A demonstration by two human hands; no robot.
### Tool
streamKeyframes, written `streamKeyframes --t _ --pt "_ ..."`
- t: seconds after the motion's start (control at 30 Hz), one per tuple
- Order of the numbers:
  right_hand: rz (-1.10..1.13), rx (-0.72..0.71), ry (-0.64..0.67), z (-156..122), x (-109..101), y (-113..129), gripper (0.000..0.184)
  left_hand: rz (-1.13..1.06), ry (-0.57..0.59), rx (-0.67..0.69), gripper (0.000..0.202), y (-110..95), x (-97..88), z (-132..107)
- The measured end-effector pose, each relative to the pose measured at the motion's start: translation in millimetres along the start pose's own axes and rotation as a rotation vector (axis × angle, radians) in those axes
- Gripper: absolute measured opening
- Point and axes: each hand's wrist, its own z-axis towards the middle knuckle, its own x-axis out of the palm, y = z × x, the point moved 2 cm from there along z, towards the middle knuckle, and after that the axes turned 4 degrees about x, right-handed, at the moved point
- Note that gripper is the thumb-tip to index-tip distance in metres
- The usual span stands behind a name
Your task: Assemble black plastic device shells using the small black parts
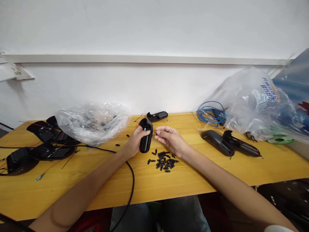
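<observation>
My left hand (135, 141) is wrapped round a black plastic housing (145, 141), held upright at a slight tilt above the table with its glossy hollow side showing. Just to its right, my right hand (170, 139) pinches a tiny dark piece (156, 132) between thumb and fingertips; its exact shape is too small to tell. A gap separates the right fingertips from the housing. Below both hands, a loose pile of small black plastic parts (166, 162) lies on the wood. Behind the held housing rests a similar black housing (158, 116) with thin wires.
Wired black housings (51, 151) and a clear plastic bag (93, 124) occupy the left. To the right lie more black shells (217, 142), a blue wire coil (211, 113) and a large plastic bag (256, 103). A black cable (131, 180) crosses the yellow table (116, 190) and hangs over its front edge.
</observation>
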Motion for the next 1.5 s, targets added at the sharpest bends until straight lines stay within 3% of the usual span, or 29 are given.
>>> streamKeyframes --t 0.9,1.03,1.2,1.37,1.5 --pt "-0.181 -0.05 -0.033 -5 7 -6 0.054 0.137 0.021 0.029 0.05 10 -7.8 2" --pt "-0.258 -0.127 -0.013 -1 3 -8 0.056 0.127 0.024 0.03 0.048 7 -4.8 -3" --pt "-0.348 -0.209 0.079 0 2 -9 0.058 0.018 0.15 -0.084 0.05 3 8.8 -15" --pt "-0.335 -0.103 0.324 -7 10 -13 0.058 -0.081 0.318 -0.1 0.046 -3 23.1 -25" --pt "-0.33 -0.144 0.362 -14 16 -9 0.06 -0.061 0.332 -0.072 0.051 -5 21.2 -24"
